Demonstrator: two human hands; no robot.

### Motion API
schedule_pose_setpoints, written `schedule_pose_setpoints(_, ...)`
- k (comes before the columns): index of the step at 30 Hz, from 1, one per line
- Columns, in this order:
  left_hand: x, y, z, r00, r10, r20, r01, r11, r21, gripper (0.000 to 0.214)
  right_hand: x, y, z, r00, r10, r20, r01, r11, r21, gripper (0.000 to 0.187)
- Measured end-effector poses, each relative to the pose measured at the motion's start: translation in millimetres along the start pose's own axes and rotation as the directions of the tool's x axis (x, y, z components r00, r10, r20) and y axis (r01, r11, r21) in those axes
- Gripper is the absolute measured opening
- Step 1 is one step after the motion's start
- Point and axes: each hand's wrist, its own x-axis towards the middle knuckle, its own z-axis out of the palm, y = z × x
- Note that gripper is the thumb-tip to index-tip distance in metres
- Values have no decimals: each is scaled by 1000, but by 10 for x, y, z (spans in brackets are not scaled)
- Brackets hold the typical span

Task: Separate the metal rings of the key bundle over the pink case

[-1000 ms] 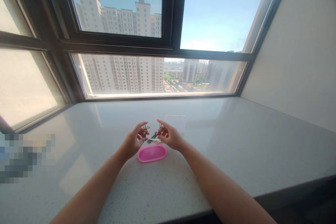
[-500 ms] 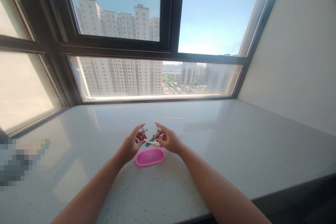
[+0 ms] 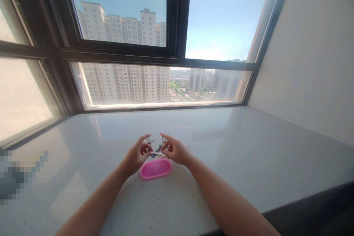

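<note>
in my left hand (image 3: pixel 137 152) i'm pinching a dark looped piece (image 3: pixel 149 144), in my right hand (image 3: pixel 176 150) another looped piece (image 3: pixel 164 143), forefingers standing apart above; they're hovering at eleven and one o'clock of the pink tray (image 3: pixel 156 170). both are in hand, neither set down yet. my fingers are hiding the grips; at twelve, a pale strip (image 3: pixel 158 153) and dark bits (image 3: pixel 156 151) are blurring together.

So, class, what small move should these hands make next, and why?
Perhaps lower the left hand, holding a dark looped piece, toward the pink tray: the tray lies close by on the near side, and the right hand holds a similar piece.
</note>
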Motion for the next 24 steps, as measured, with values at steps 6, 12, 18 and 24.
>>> schedule_pose_setpoints(6,-7,9,2,1000,-16,-8,16,999,-51,52,2,-1,5,1000,-1,-15,1,1000,-3,72)
schedule_pose_setpoints(12,-16,14,4,999,-46,7,47,993,-108,51,-1,-17,6,1000,-1,-15,1,999,43,68)
schedule_pose_setpoints(18,-11,37,-3,999,-44,18,45,996,-78,52,-10,-21,9,1000,16,-5,-15,996,87,59)
schedule_pose_setpoints(24,-5,8,-2,1000,6,-10,-6,1000,-14,53,-6,-20,7,1000,20,8,-21,996,88,58)
